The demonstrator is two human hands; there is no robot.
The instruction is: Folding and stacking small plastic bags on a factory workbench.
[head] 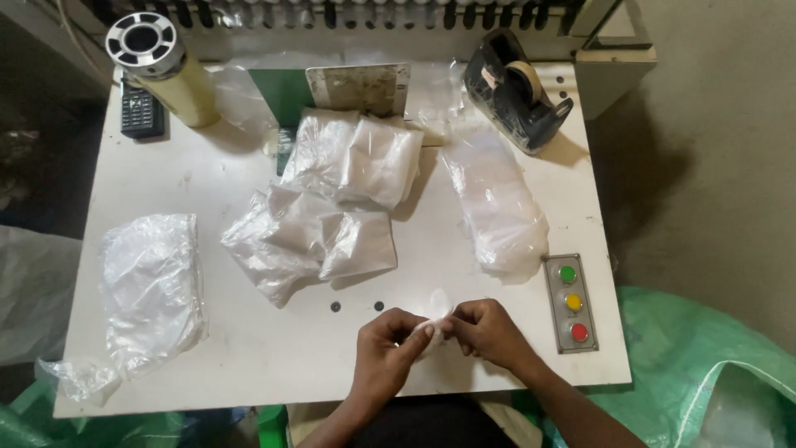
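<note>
Taking the button panel (572, 304) with its green, yellow and red buttons as the fixed mark, everything else on the white counter (249, 348) lies to its left or above it.

Farthest left of the panel lies a crumpled clear plastic bag (149, 290), near the counter's left edge. Up at the far left corner, well away from the panel, a cream-coloured roll with a metal spool end (162, 66) lies tilted, with a dark phone-like handset (139, 108) just beside it. Midway between that bag and the panel sits a heap of filled clear packets (332, 207), piled against a green-backed metal plate (348, 87).

Just left of the panel, at the near edge of the counter, the left hand (388, 348) and right hand (487, 332) meet. Both grips are pinched together on a small white plastic piece (435, 319) held between the fingertips, slightly above the counter (what exactly it is cannot be made out).

Directly above the panel lies a long clear bag (497, 207), and beyond that a black tape dispenser (514, 87) stands at the far right corner. Right of the panel, off the counter, a green woven sack (705, 365) sits on the floor.
</note>
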